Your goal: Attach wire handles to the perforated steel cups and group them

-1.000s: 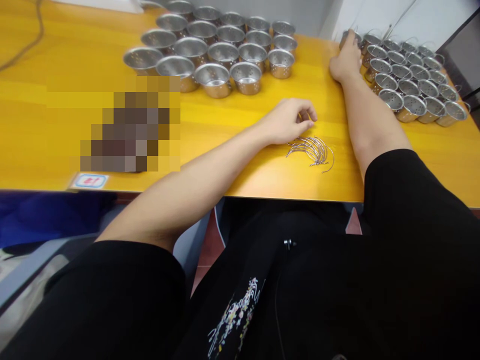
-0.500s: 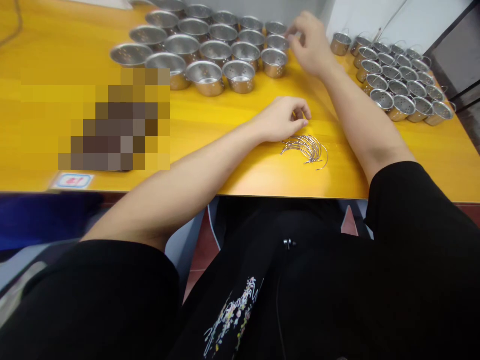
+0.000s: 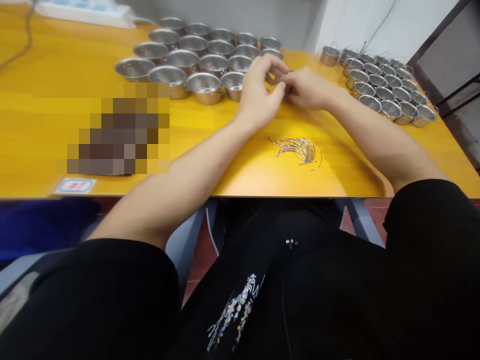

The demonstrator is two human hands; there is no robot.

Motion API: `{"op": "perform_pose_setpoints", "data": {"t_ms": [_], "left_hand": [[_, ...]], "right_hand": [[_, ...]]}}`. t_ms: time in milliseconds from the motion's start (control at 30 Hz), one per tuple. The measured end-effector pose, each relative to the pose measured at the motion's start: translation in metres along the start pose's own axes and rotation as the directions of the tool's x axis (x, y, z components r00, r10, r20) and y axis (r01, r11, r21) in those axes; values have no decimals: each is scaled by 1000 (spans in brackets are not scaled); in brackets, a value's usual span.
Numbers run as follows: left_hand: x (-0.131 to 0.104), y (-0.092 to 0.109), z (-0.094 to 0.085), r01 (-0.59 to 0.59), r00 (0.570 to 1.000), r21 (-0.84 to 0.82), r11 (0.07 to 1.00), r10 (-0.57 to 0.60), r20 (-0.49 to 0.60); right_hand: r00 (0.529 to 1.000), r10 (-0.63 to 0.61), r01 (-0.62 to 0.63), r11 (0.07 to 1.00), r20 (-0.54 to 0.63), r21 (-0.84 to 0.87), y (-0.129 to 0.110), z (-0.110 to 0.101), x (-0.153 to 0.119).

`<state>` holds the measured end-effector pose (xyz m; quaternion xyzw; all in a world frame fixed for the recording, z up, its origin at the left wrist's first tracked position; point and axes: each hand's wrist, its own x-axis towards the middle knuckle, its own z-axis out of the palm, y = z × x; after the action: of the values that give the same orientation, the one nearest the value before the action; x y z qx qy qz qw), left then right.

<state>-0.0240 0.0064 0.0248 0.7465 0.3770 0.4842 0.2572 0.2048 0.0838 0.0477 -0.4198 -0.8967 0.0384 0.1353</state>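
Observation:
My left hand is raised in front of the rows of small metal pots, its fingers curled toward my right hand. My right hand meets it there, fingers closed and pointing left. Whatever lies between the fingertips is hidden and blurred. The pots are open-topped steel cups with small holes in their sides, and my left hand covers part of the front right ones. Nearer the table edge lies a loose heap of thin curved wire handles, below both hands and apart from them.
On the right stands a second group of perforated pots, with wire handles on them. A white power strip lies at the back left of the yellow table. A pixelated dark patch and a small label are at the left.
My left hand has risen from beside the wire heap toward the pots. My right hand has come down from the back of the pots, and the two now meet.

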Motion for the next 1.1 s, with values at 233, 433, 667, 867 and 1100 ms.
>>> {"op": "perform_pose_setpoints", "data": {"t_ms": [233, 433, 667, 867, 1100], "left_hand": [[5, -17, -2, 65, 995, 161, 985, -76, 62], [15, -47, 5, 42, 987, 120, 992, -60, 147], [12, -58, 9, 68, 998, 46, 997, -69, 11], [15, -58, 15, 106, 991, 55, 993, -102, -84], [10, -44, 18, 123, 991, 45, 991, -120, -65]], "right_hand": [[997, 8, -13, 998, 71, 63, -13, 13, -20], [983, -138, 133, 990, 121, 50, -21, 12, -39], [997, -46, 21, 934, 62, 357, -25, -21, -91], [966, 40, -161, 868, 257, 470, -29, -37, -142], [946, 110, -243, 863, 304, 443, -48, -36, -153]]}}
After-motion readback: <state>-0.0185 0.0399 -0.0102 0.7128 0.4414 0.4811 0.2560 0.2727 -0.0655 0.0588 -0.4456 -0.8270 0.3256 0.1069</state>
